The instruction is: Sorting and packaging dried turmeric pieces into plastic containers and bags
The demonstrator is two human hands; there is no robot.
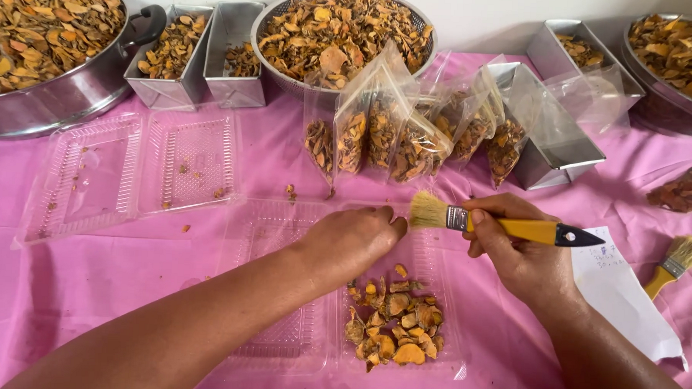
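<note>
My right hand (pixel 516 250) grips a small paintbrush (pixel 506 226) with a yellow and black handle, its pale bristles pointing left. My left hand (pixel 352 241) reaches across an open clear plastic clamshell tray (pixel 279 345), fingers pinched together right by the bristles; whether it holds a chip is hidden. A pile of dried orange-brown slices (pixel 395 326) lies in the tray's right half, just below both hands.
Several clear bags of dried slices (pixel 409 135) stand behind the tray. Another open clamshell (pixel 124 171) lies at left. Metal bowls (pixel 52 46) and loaf tins (pixel 174 58) of slices line the back. A second brush (pixel 677 263) and a paper slip (pixel 619 292) lie at right on the pink cloth.
</note>
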